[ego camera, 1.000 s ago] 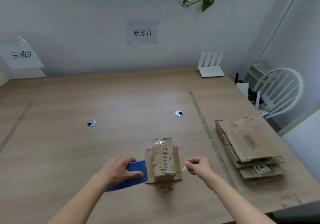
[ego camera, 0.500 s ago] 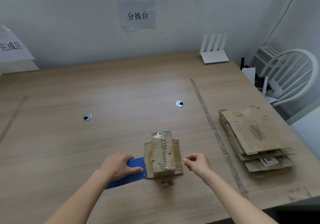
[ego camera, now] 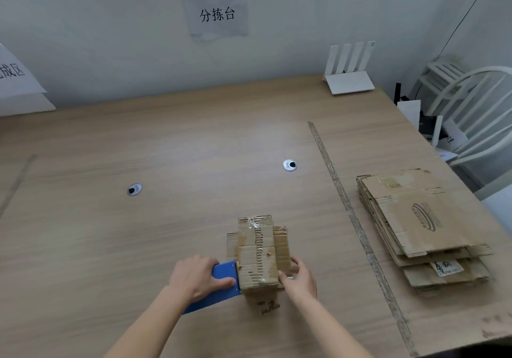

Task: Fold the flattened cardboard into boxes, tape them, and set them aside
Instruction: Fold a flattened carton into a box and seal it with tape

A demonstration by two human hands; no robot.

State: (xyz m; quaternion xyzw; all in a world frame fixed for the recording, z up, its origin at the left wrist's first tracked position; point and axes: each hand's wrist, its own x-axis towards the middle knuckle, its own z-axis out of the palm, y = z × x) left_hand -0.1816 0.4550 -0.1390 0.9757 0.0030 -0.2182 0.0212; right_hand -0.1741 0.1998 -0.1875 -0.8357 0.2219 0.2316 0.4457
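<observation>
One small box (ego camera: 257,255) stands near the counter's (ego camera: 166,219) front edge; one stack of flat cardboard (ego camera: 418,227) lies well right. The left hand (ego camera: 198,277) grips a blue tape dispenser (ego camera: 221,280) against the box; the right hand's (ego camera: 297,278) grip curls round the box's right side.

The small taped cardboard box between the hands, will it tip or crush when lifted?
The small cardboard box looks light, being thin corrugated board. Its worn, creased flaps suggest it may dent under a firm squeeze. Standing taller than wide, it might tip if pushed high, though the right hand steadies it.
</observation>
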